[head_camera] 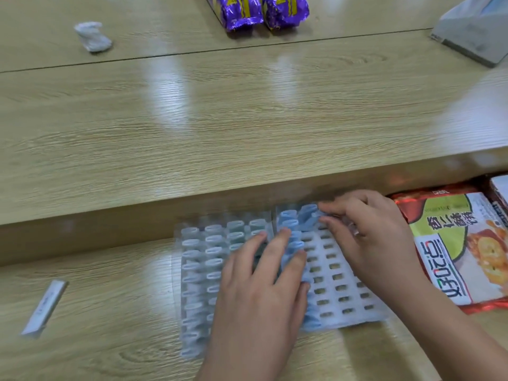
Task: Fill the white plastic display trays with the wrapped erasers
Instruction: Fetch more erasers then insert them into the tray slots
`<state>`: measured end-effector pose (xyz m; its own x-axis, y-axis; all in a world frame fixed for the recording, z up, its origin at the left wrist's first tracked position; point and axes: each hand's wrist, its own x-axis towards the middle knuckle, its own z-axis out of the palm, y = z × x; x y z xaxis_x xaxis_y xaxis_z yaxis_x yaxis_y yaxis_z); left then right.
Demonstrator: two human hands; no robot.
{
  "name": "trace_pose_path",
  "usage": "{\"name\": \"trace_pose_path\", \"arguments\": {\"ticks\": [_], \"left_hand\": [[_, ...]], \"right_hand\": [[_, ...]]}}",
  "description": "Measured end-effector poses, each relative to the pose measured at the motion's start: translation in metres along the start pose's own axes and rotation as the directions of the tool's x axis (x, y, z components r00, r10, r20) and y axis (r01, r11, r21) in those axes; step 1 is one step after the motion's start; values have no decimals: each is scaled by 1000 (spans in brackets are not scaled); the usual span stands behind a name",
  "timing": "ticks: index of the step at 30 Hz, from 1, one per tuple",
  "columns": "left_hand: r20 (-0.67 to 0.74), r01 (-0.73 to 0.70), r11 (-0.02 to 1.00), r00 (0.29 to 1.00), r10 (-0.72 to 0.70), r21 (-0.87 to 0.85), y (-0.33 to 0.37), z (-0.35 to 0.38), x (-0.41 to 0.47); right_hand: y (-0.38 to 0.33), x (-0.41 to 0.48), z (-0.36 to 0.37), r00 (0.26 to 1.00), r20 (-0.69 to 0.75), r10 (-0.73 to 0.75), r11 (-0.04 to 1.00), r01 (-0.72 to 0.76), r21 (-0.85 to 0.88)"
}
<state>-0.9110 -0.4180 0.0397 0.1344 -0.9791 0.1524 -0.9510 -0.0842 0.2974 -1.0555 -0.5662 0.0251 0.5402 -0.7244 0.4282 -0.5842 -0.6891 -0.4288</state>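
Two white plastic display trays lie side by side on the lower desk. The left tray (202, 268) holds rows of clear-wrapped pale blue erasers (213, 251). The right tray (341, 284) has one filled column of erasers (287, 221) on its left side, and the rest of its slots are bare. My left hand (255, 292) lies flat across the seam between the trays, fingers spread on the erasers. My right hand (368, 232) is at the right tray's far edge, fingertips pinched on a wrapped eraser (310, 213). The picture is blurred.
A raised wooden shelf edge (192, 204) runs just behind the trays. A snack bag (456, 248) lies right of the trays. A small white packet (45, 306) lies at the left. Purple wrapped packs (261, 11), a crumpled tissue (92, 37) and a grey box (472, 31) sit far back.
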Motion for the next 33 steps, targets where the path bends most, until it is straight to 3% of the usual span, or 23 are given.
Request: {"name": "trace_pose_path", "arguments": {"ticks": [9, 13, 18, 24, 29, 33], "left_hand": [[47, -22, 999, 999, 20, 42, 2, -4, 0], [-1, 15, 1000, 1000, -15, 6, -7, -20, -11], [-152, 189, 971, 966, -211, -145, -61, -50, -55], [-207, 477, 866, 841, -499, -151, -141, -91, -131], [-215, 613, 778, 748, -628, -139, -213, -112, -193], [-171, 613, 775, 756, -632, -155, -283, -129, -244]], "right_hand": [[0, -1, -3, 977, 93, -191, 970, 202, -135], [-8, -9, -6, 984, 46, -170, 975, 175, -134], [-57, -10, -3, 989, -3, -147, 989, 147, -19], [-172, -14, 24, 978, -4, -208, 970, 207, 125], [-271, -27, 91, 948, 231, -220, 969, 185, 165], [-323, -28, 169, 872, 422, -247, 967, 249, 52]]}}
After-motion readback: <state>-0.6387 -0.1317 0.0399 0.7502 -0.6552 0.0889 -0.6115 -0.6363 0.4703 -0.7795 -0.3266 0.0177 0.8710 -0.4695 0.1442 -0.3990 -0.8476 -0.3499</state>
